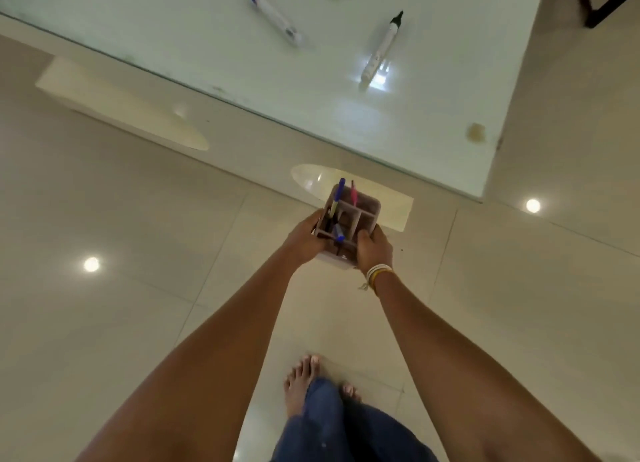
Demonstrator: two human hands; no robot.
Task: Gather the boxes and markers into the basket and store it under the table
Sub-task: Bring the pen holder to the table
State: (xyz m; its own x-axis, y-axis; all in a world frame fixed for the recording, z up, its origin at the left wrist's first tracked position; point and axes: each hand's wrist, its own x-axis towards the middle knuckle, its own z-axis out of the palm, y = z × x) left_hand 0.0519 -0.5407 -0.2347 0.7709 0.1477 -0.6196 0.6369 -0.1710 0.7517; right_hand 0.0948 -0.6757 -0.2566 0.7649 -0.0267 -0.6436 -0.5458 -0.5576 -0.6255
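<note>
Both hands hold the basket [349, 219], a small pinkish organiser with dividers, low over the tiled floor [138, 323] just short of the glass worktop [242, 80]. The left hand [304, 239] grips its left wall, fingers curled round the rim; the right hand [374, 250], with bands at the wrist, grips the near right corner, thumb over the rim. So each grip is closed on the basket and neither is free. Inside it stand a blue-capped marker [337, 198] and a pink marker [353, 193], upright in the far compartments, with another blue-tipped marker [338, 234] in a near compartment. No boxes are visible. Two markers lie on the worktop, well apart from the basket and beyond it: a blue marker [272, 14], its long axis running from far left to near right, and a black marker [381, 47], its cap pointing away and its body slanting back toward the near edge. The black marker lies ahead and a little to the right of the hands, so the right hand looks the nearer one for it; the blue lies further off and to the left. Both arms are stretched forward and down, nearly straight, converging on the basket. Judging by this, gathering is unfinished: the basket needs to come up to the worktop, or one hand must let go, before either marker can be picked up.
</note>
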